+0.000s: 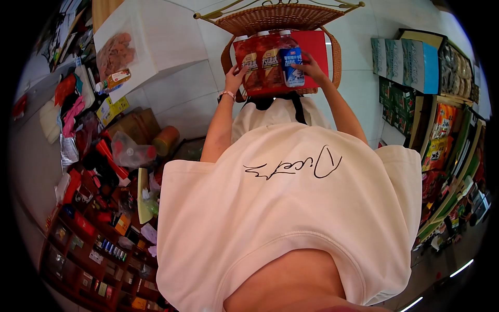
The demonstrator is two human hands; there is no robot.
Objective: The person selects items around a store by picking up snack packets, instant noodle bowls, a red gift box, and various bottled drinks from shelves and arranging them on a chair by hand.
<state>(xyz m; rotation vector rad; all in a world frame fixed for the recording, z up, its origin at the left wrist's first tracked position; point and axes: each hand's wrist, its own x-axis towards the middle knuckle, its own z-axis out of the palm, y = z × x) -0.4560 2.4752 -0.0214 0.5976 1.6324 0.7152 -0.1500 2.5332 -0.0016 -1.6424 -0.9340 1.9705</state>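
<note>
On the wicker chair [337, 65], three bottles [271, 67] lined up

I saw long axes parallel, caps [263, 33] toward the backrest [275, 18]. Left hand [235, 77] and right hand [311, 69], half-open, touched the outer two; whether gripping, I couldn't tell.

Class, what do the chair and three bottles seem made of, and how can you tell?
Chair: probably rattan or wicker, slightly glossy; a brown woven pattern shows. Three bottles: likely clear, shiny plastic; red shows through two, though glass remains possible.
</note>
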